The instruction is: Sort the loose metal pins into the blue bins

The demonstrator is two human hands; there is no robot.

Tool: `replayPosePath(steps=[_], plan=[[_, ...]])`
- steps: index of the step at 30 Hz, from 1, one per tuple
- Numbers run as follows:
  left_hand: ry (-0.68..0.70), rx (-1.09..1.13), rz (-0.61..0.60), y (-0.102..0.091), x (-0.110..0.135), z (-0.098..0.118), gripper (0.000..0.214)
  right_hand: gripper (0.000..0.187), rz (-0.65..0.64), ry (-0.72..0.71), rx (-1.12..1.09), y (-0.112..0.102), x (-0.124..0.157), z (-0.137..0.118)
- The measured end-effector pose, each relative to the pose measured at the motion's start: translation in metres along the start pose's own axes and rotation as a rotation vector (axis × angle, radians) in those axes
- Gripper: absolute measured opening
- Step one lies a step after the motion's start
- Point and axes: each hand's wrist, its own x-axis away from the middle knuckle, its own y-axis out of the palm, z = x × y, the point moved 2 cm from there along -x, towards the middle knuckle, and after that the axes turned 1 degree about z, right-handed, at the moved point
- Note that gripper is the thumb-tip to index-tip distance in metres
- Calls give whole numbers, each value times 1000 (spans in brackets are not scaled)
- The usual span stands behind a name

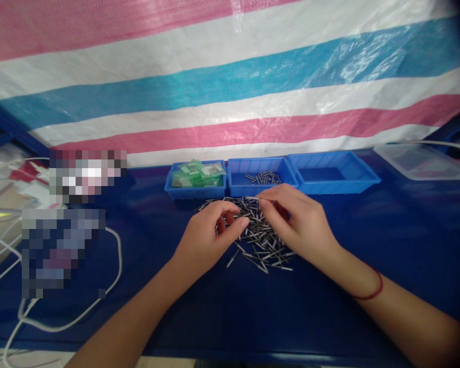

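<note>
A loose pile of pop rivets [262, 240], slim silver pins with thicker sleeves, lies on the dark blue table. My right hand [301, 217] pinches a single pop rivet [252, 198] between thumb and index finger, above the far side of the pile. Over the pile's left side is my left hand [207, 230], fingers curled, with a gap between thumb and index fingertip; I see nothing held there. Just behind the hands, the middle blue bin [235, 180] contains several similar rivets [266, 178].
The left blue bin [195, 193] holds green-tinted plastic packets [201, 174]. Another blue bin [335, 171] stands on the right, beside a clear plastic lid [417, 163]. White cables [118, 255] loop across the table's left side. A striped sheet [230, 87] hangs behind.
</note>
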Motion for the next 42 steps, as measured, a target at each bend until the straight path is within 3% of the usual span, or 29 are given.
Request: replayPosePath(steps=[3,7,11,17,22,33,42], plan=[[-11,-67,-34,-3,-2,-3,24,19,140,91,274,-4,-9,21],[11,-252,-78,-18,-6,-8,21,25,104,168,475,-5,-14,38],[5,-418,-262,-39,-8,-19,25,26,32,132,370,1,-5,31],[-70,-391,-464,-58,-4,-29,17,21,-98,77,190,14,10,13],[-49,-395,-508,-56,-2,-28,14,21,-139,76,113,14,13,3],[106,-512,-527,-30,1,-25,17,22,-153,91,43,15,14,2],[22,-535,-527,-25,1,-16,15,21,-176,101,11,16,14,2]])
